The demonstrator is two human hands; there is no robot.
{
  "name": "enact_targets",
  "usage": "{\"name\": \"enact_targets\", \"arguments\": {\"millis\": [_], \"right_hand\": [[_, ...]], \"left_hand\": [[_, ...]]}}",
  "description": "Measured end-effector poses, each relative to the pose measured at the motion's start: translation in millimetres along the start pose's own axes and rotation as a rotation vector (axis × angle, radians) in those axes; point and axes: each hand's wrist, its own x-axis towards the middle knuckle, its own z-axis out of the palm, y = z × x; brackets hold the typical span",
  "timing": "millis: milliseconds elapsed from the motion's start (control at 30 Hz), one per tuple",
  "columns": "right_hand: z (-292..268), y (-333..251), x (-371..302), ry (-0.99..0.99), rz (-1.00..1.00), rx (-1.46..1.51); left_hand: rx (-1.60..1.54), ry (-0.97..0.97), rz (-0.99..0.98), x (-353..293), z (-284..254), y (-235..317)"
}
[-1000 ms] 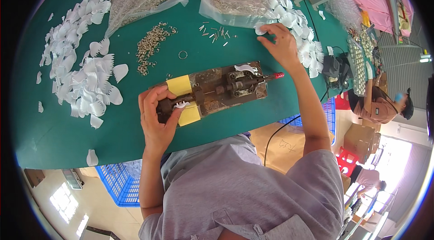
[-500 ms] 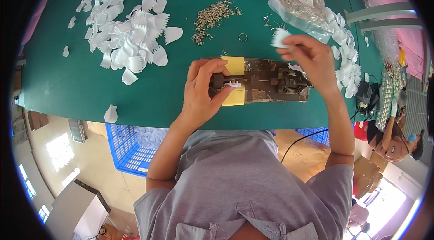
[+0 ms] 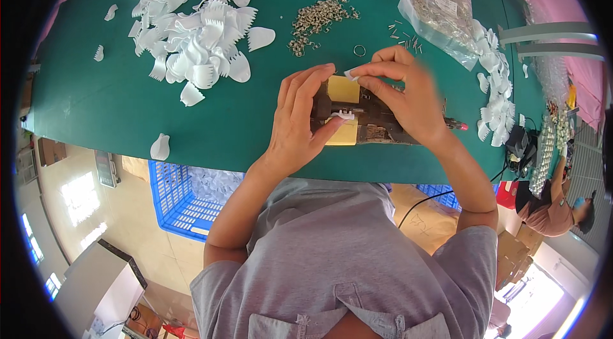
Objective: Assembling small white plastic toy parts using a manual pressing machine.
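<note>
My left hand (image 3: 297, 112) is curled around the left end of a dark metal jig (image 3: 377, 127) with yellow pads (image 3: 343, 89). Its thumb presses a small white clip half (image 3: 345, 115) against the jig's near side; most of that piece is hidden. Beyond the jig's far edge, my right hand (image 3: 405, 96) pinches another white toothed plastic piece (image 3: 351, 75), like half of a hair claw clip, between thumb and fingers. That hand and wrist cover much of the jig's right part.
White clip halves lie in a big pile (image 3: 211, 39) at left and a smaller one (image 3: 495, 99) at right. Beyond the jig are small metal springs (image 3: 319, 20), a ring (image 3: 359, 50), pins (image 3: 405, 40) and clear bags (image 3: 437, 13). A blue crate (image 3: 172, 198) stands below the table edge.
My right hand has moved left and nearer with its clip half, from near the pins to the jig's far edge. My left hand keeps its place on the jig, fingers straighter.
</note>
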Motion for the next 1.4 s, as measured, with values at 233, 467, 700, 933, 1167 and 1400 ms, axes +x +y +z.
{"name": "enact_targets", "arguments": {"millis": [233,467,700,933,1167,1400], "right_hand": [[3.1,-14.8,-5.4,0.011,-0.200,-0.244],[14.2,-8.1,-10.6,-0.078,-0.199,-0.351],[11.7,-2.9,-16.0,0.010,-0.257,-0.088],[12.7,-0.3,-17.6,-0.081,-0.420,-0.330],[-5.1,-5.2,-1.0,-0.363,-0.156,-0.120],[5.3,0.9,-17.2,-0.089,-0.508,-0.423]], "left_hand": [[-0.059,-0.001,-0.067,-3.7,4.2,0.4],[-0.083,-0.063,-0.082,-3.5,3.7,-0.3],[-0.106,-0.064,-0.100,-4.2,3.8,-3.5],[-0.139,-0.077,-0.116,-4.4,3.9,-3.9],[-0.147,-0.076,-0.129,-4.7,2.2,-2.4],[-0.214,-0.099,-0.170,-5.3,2.8,-2.7]]}}
